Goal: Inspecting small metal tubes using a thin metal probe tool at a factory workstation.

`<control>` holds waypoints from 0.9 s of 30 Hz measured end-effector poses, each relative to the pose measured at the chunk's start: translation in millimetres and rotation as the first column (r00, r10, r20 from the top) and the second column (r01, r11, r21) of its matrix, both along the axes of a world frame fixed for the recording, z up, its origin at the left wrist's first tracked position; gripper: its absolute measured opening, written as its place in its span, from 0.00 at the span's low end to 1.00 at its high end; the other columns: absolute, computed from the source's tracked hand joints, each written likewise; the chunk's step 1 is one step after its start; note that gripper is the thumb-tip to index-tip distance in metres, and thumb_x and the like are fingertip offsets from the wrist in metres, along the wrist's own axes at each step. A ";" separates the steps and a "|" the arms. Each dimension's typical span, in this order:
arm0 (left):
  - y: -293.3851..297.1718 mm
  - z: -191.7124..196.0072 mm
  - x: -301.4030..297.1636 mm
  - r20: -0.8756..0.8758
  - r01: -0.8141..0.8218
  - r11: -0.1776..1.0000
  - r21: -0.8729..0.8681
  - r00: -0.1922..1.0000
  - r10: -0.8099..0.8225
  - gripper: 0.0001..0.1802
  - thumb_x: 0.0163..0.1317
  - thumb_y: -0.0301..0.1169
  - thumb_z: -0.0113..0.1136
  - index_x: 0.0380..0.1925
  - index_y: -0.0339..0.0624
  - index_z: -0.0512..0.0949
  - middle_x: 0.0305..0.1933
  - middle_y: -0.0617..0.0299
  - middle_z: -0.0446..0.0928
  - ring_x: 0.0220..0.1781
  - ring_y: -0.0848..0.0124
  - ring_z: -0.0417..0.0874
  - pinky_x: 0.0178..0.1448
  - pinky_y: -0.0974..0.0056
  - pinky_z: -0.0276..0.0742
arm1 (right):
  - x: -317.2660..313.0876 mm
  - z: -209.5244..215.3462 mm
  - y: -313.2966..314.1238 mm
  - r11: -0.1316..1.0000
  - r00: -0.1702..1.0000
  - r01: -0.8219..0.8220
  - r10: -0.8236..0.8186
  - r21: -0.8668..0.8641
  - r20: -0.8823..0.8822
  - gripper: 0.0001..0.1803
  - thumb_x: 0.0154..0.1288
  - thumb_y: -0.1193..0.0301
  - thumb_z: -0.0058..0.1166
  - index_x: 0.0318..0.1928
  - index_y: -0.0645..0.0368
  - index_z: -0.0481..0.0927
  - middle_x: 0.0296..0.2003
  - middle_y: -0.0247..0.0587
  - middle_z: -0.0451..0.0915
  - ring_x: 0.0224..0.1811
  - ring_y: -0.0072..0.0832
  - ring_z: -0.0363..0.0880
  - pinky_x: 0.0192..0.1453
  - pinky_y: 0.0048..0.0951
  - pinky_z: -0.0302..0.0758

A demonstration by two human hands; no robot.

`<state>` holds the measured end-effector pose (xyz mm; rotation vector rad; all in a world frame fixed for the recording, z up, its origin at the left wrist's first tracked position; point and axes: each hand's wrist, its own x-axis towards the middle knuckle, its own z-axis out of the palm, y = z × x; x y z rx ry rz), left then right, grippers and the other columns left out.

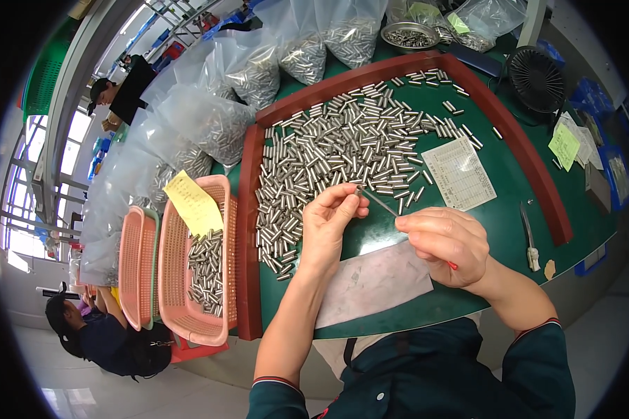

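My left hand (332, 216) is closed, thumb and forefinger pinching a small metal piece (358, 190) that mostly hides behind the fingertips. From the right, my right hand (449, 244) grips a thin metal rod-like tool (381, 202). A red end (453, 265) pokes out below that palm. The tool's far tip meets the piece at my left fingertips; whether it goes inside cannot be made out. Behind both hands spreads a large heap of short shiny metal pins (342, 146) on the green tabletop (482, 237). Under my wrists lies a stained pale cloth (374, 283).
A dark red wooden frame (248, 237) borders the heap. Left of it stand pink baskets (166, 279), one holding pins and a yellow note. Pin-filled bags (251, 73) line the back. A printed card (459, 174), tweezers (528, 237) and a fan (536, 78) are on the right.
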<state>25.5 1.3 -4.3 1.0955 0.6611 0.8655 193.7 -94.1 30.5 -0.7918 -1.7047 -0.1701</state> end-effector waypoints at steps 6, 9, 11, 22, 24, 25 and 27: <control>-0.5 1.0 -1.5 0.005 -0.006 1.000 0.001 1.000 0.006 0.09 0.60 0.24 0.57 0.40 0.33 0.76 0.33 0.58 0.78 0.34 0.74 0.79 0.41 0.72 0.76 | -1.7 0.6 0.0 1.000 1.000 -0.001 0.001 -0.005 0.005 0.13 0.46 0.80 0.60 0.35 0.63 0.75 0.33 0.47 0.80 0.29 0.35 0.81 0.30 0.28 0.80; 0.8 2.1 -2.1 -0.029 -0.046 0.996 0.080 0.998 0.049 0.08 0.59 0.22 0.58 0.38 0.33 0.77 0.33 0.59 0.79 0.33 0.74 0.79 0.40 0.72 0.76 | -2.4 1.5 0.7 1.000 1.000 -0.002 0.002 0.002 0.010 0.10 0.47 0.78 0.61 0.33 0.62 0.76 0.33 0.46 0.80 0.30 0.35 0.82 0.30 0.28 0.80; 0.2 4.3 -1.4 -0.055 -0.052 0.991 0.120 0.997 0.059 0.07 0.58 0.22 0.58 0.38 0.32 0.77 0.33 0.59 0.79 0.33 0.75 0.79 0.40 0.73 0.76 | -1.4 1.9 0.5 1.000 1.000 0.015 -0.015 0.008 0.010 0.10 0.48 0.77 0.61 0.32 0.62 0.77 0.33 0.45 0.80 0.30 0.35 0.82 0.31 0.28 0.80; -5.9 10.5 3.0 -0.126 -0.138 0.951 0.277 0.976 0.178 0.06 0.59 0.21 0.57 0.37 0.32 0.77 0.32 0.61 0.78 0.33 0.77 0.78 0.40 0.74 0.74 | 7.7 -2.2 2.4 0.997 0.996 0.083 -0.083 -0.007 -0.035 0.11 0.55 0.73 0.60 0.35 0.64 0.73 0.31 0.48 0.81 0.31 0.38 0.82 0.32 0.30 0.80; -0.1 7.9 -1.6 -0.124 -0.175 0.974 0.146 0.973 0.193 0.07 0.60 0.24 0.56 0.37 0.32 0.77 0.30 0.61 0.77 0.32 0.77 0.77 0.40 0.73 0.74 | 1.9 0.2 2.0 0.999 0.999 0.027 -0.028 -0.045 -0.028 0.08 0.57 0.77 0.57 0.36 0.65 0.72 0.31 0.49 0.80 0.32 0.39 0.83 0.34 0.31 0.81; 3.5 6.5 -3.5 -0.135 -0.185 0.978 0.100 0.971 0.197 0.08 0.61 0.26 0.56 0.37 0.33 0.76 0.30 0.60 0.77 0.33 0.76 0.77 0.41 0.72 0.74 | 0.0 1.7 1.2 0.999 0.999 0.004 -0.006 -0.049 -0.034 0.06 0.58 0.80 0.53 0.37 0.66 0.72 0.32 0.51 0.80 0.33 0.40 0.83 0.36 0.32 0.81; 4.9 6.8 -4.1 -0.100 -0.159 0.986 0.058 0.981 0.164 0.08 0.61 0.25 0.56 0.38 0.33 0.76 0.31 0.60 0.77 0.33 0.76 0.77 0.41 0.72 0.74 | 0.5 0.1 0.6 0.999 0.998 -0.015 0.013 -0.041 -0.069 0.06 0.59 0.80 0.52 0.37 0.66 0.72 0.33 0.51 0.80 0.34 0.40 0.83 0.36 0.32 0.81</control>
